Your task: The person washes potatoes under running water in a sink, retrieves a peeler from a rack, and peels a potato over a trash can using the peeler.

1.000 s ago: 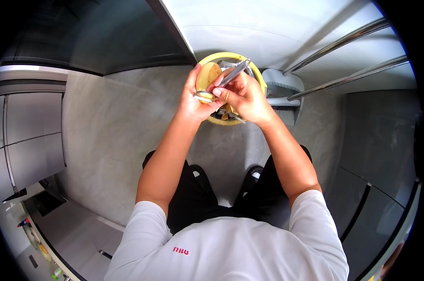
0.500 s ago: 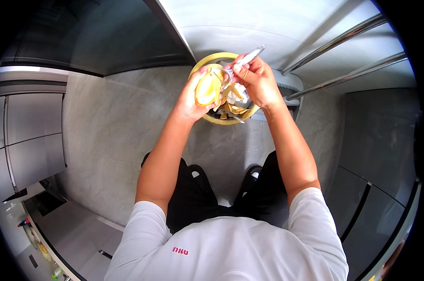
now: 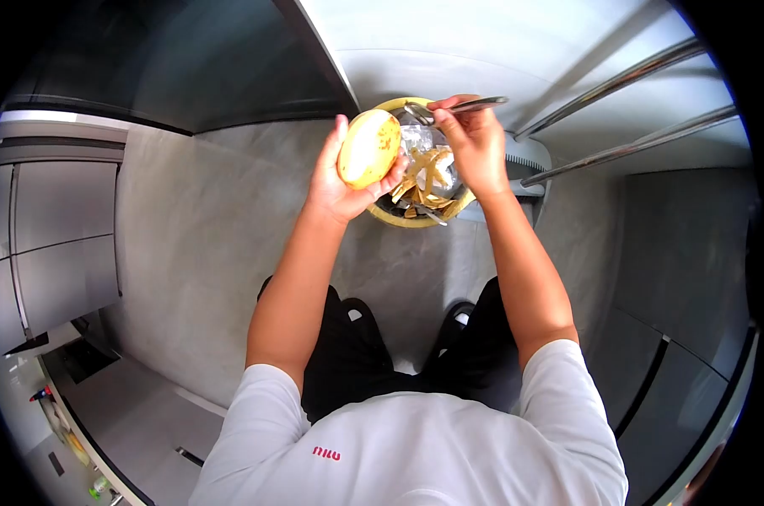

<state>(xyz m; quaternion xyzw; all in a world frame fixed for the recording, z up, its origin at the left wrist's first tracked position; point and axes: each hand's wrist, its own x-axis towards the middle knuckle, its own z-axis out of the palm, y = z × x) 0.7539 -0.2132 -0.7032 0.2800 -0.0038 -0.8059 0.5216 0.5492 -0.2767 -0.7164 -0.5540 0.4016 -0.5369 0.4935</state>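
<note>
My left hand [image 3: 336, 181] is wrapped round a large oval yellow potato [image 3: 368, 150] with brownish patches on its right side. A metal peeler [image 3: 476, 104] is pinched between the thumb and fingers of my right hand [image 3: 476, 148]. The peeler's head lies just right of the potato, with a gap between them. Both hands are above a yellow-rimmed bin [image 3: 411, 223] lined with clear plastic. Inside it lie tan peelings [image 3: 424, 181] and crumpled white scraps.
Two metal rails [image 3: 631, 143] run along the wall at the upper right. Below them is a grey ridged thing [image 3: 527, 152]. Grey cabinets [image 3: 66, 211] flank the tiled floor [image 3: 205, 244] on both sides. My slippered feet [image 3: 361, 329] are behind the bin.
The peeler has come away from the potato to the right, and its handle has swung lower. My left hand has turned the potato, so its patchy side now shows.
</note>
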